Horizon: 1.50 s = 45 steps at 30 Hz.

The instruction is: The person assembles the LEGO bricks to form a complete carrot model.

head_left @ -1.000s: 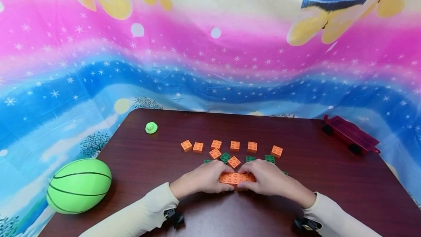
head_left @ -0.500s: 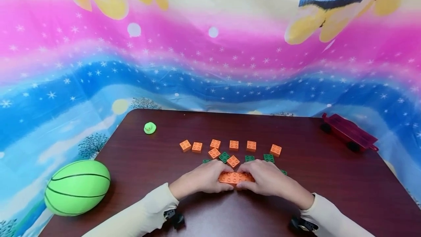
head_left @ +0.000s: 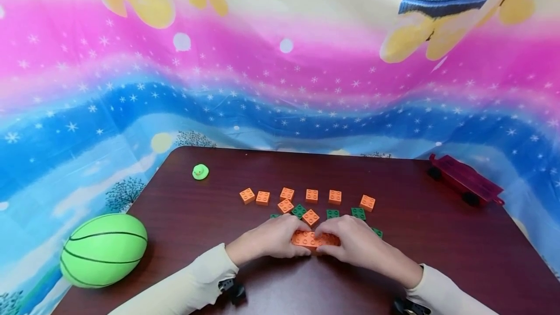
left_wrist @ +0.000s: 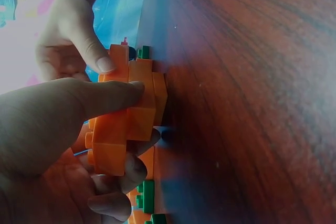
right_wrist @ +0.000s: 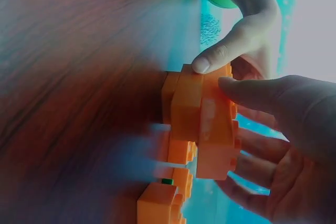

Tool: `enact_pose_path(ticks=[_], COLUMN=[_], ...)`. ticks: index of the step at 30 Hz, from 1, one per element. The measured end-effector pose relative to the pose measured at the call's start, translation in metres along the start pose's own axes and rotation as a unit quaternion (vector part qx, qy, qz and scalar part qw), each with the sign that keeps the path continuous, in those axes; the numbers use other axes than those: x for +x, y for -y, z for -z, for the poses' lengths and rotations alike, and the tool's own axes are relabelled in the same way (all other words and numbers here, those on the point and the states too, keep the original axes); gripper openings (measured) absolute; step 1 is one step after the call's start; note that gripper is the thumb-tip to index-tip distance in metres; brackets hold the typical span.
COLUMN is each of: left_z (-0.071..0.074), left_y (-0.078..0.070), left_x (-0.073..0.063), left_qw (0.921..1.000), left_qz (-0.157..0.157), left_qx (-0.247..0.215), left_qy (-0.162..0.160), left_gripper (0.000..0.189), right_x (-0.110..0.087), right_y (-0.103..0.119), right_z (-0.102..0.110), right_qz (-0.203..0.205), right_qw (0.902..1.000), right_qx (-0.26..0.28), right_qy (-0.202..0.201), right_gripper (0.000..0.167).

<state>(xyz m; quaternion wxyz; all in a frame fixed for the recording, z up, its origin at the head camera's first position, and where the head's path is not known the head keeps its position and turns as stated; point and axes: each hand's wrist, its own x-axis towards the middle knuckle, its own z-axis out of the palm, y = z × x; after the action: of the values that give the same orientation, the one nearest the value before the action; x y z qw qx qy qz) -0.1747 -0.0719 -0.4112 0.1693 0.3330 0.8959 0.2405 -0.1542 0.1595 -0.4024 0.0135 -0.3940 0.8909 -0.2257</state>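
Both hands are at a stepped stack of orange building bricks (head_left: 306, 239) near the middle of the table. My left hand (head_left: 275, 237) grips its left end, and in the left wrist view its thumb (left_wrist: 113, 97) lies across the side of the orange bricks (left_wrist: 109, 156). At the other end, my right hand (head_left: 356, 242) pinches the stack between thumb and fingers. In the right wrist view the top layer (right_wrist: 216, 129) overhangs the narrower layers below. Parts of the stack are hidden by the fingers.
Beyond the hands lie several loose orange bricks (head_left: 312, 195) and green bricks (head_left: 358, 213). A green ball (head_left: 104, 251) is at the left edge, a small green duck (head_left: 200, 172) at the back left. The red toy cart (head_left: 465, 179) stands back right, before a printed cloth (head_left: 280, 77).
The seam between two top bricks of the stack has closed up. My right hand and forearm have shifted slightly; the left hand keeps its grip in place.
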Motion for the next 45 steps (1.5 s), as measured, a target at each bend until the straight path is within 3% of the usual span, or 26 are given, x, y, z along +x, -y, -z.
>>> enact_pose_path(ticks=[4, 12, 15, 18, 21, 24, 28, 31, 34, 39, 45], left_z=[-0.001, -0.001, 0.008, 0.030, 0.057, 0.079, 0.094, 0.096, 0.092, 0.080, 0.071], left_y=[0.000, 0.004, 0.008, 0.011, 0.023, 0.045, 0.079, 0.100, 0.111, 0.116, 0.115], left_x=[-0.001, -0.004, -0.006, -0.011, -0.016, -0.017, -0.019, -0.021, -0.021, -0.016, -0.011], left_qw=[1.0000, 0.9998, 0.9993, 0.9994, 0.9972, 0.9926, 0.9875, 0.9854, 0.9848, 0.9812, 0.9701], left_qz=[0.002, -0.010, -0.027, -0.019, 0.012, 0.055, 0.127, 0.157, 0.165, 0.178, 0.215], left_qx=[-0.001, 0.012, 0.025, 0.002, -0.005, 0.024, 0.053, 0.044, 0.028, 0.038, 0.058], left_qy=[0.002, -0.008, -0.011, -0.030, -0.074, -0.105, -0.076, -0.049, -0.048, -0.065, -0.095], left_gripper=[0.029, 0.032, 0.044, 0.054, 0.051, 0.046, 0.054, 0.061, 0.063, 0.059, 0.046], right_x=[-0.001, 0.008, 0.009, 0.008, 0.008, 0.007, 0.008, 0.009, 0.010, 0.009, 0.008], right_y=[-0.001, -0.005, -0.006, -0.006, -0.006, -0.006, -0.006, -0.007, -0.007, -0.008, -0.010], right_z=[0.001, -0.001, -0.004, -0.006, -0.006, -0.004, -0.001, 0.001, 0.002, 0.001, -0.002], right_qz=[0.021, -0.001, -0.008, -0.004, -0.002, -0.007, -0.019, -0.021, -0.019, -0.018, -0.016], right_qw=[0.9996, 0.9947, 0.9940, 0.9944, 0.9955, 0.9970, 0.9977, 0.9971, 0.9967, 0.9971, 0.9962], right_qx=[0.002, 0.087, 0.095, 0.097, 0.088, 0.068, 0.043, 0.038, 0.037, 0.037, 0.061], right_qy=[0.016, 0.054, 0.052, 0.043, 0.037, 0.036, 0.049, 0.063, 0.070, 0.064, 0.060], right_gripper=[0.014, 0.008, 0.013, 0.015, 0.016, 0.017, 0.017, 0.017, 0.016, 0.017, 0.017])
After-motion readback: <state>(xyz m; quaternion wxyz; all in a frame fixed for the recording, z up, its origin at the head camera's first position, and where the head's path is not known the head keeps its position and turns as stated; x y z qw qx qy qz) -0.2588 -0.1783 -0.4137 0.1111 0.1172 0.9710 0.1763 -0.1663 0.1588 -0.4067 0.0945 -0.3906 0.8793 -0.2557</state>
